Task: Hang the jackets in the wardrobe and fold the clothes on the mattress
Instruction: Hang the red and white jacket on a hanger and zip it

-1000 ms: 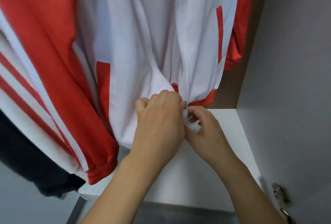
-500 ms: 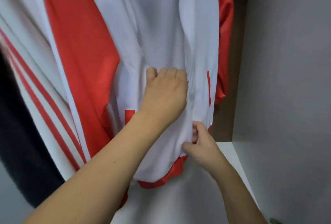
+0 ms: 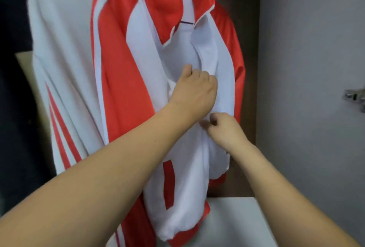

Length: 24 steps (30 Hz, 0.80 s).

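The left hand (image 3: 194,90) is curling against the red and white jacket (image 3: 177,49), its fingertips hidden in the fabric, so what it is gripping cannot be told. The right hand (image 3: 225,128) is covering the zip line below. The jacket's hanger is cut off by the top edge. A dark garment (image 3: 13,88) is running off the left edge, blurred. A metal hinge (image 3: 355,97) is cut off at right.

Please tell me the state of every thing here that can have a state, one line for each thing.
Red and white zip-up jacket: hanging in the wardrobe, collar open, front gathered by both hands.
Left hand: curled, gripping the jacket's white front.
Right hand: pinching the front lower down.
White jacket with red stripes: hanging beside it, untouched.
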Each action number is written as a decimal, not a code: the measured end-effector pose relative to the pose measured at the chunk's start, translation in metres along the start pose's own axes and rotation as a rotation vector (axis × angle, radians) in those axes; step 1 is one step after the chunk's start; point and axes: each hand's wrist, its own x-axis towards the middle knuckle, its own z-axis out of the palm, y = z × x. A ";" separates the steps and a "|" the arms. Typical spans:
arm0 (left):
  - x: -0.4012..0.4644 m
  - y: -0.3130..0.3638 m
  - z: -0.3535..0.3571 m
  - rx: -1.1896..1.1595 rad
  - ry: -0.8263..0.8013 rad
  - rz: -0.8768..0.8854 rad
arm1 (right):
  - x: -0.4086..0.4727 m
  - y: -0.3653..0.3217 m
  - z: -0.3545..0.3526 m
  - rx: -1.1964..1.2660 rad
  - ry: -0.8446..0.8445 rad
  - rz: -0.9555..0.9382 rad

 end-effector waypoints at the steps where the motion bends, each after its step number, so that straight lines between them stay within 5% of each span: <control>1: 0.006 -0.005 -0.005 0.031 0.026 0.003 | 0.006 -0.006 -0.003 -0.090 -0.036 0.003; 6: 0.043 -0.053 -0.016 0.124 0.146 -0.028 | 0.032 -0.023 -0.027 -0.288 -0.354 0.107; 11: 0.077 -0.082 -0.028 0.285 0.174 0.120 | 0.067 -0.077 -0.066 -0.116 0.055 -0.146; 14: 0.098 -0.104 -0.044 0.331 0.161 0.152 | 0.076 -0.089 -0.071 -0.364 -0.212 -0.024; 17: 0.120 -0.129 -0.063 0.345 0.115 0.027 | 0.080 -0.105 -0.086 -0.332 -0.425 0.107; 21: 0.137 -0.141 -0.076 0.344 0.014 0.010 | 0.101 -0.140 -0.106 0.024 0.054 -0.149; 24: 0.146 -0.152 -0.084 0.402 0.046 0.075 | 0.105 -0.151 -0.103 -0.166 0.058 -0.182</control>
